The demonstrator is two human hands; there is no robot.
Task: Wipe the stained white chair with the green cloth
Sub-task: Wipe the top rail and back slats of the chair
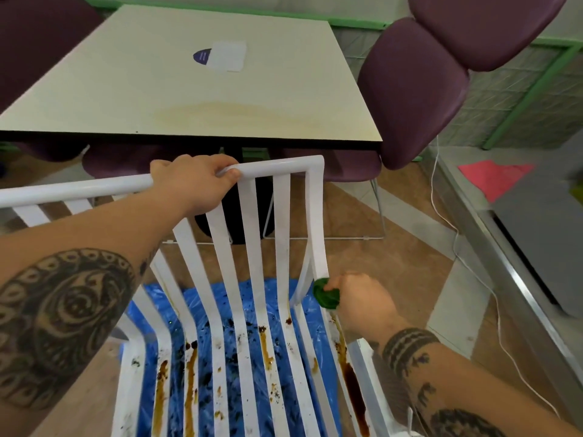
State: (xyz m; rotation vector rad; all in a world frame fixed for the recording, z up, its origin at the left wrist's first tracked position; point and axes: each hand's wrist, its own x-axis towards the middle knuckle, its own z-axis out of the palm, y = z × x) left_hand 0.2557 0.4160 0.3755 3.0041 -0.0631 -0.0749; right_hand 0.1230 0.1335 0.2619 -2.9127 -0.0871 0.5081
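Observation:
A white slatted chair (284, 216) stands just in front of me, its seat slats streaked with brown stains and dark specks. My left hand (197, 181) is shut on the chair's top rail near its right corner. My right hand (362, 302) holds a bunched green cloth (326, 298) pressed against the right side post, where the back meets the seat. A long dark brown stain (353, 383) runs down the rightmost seat slat below the cloth.
A blue plastic sheet (230, 310) lies on the floor under the chair. Beyond the chair stand a cream table (195, 99) and purple chairs (416, 99). A white cable (454, 234) trails over the floor at right, beside a grey metal unit (536, 241).

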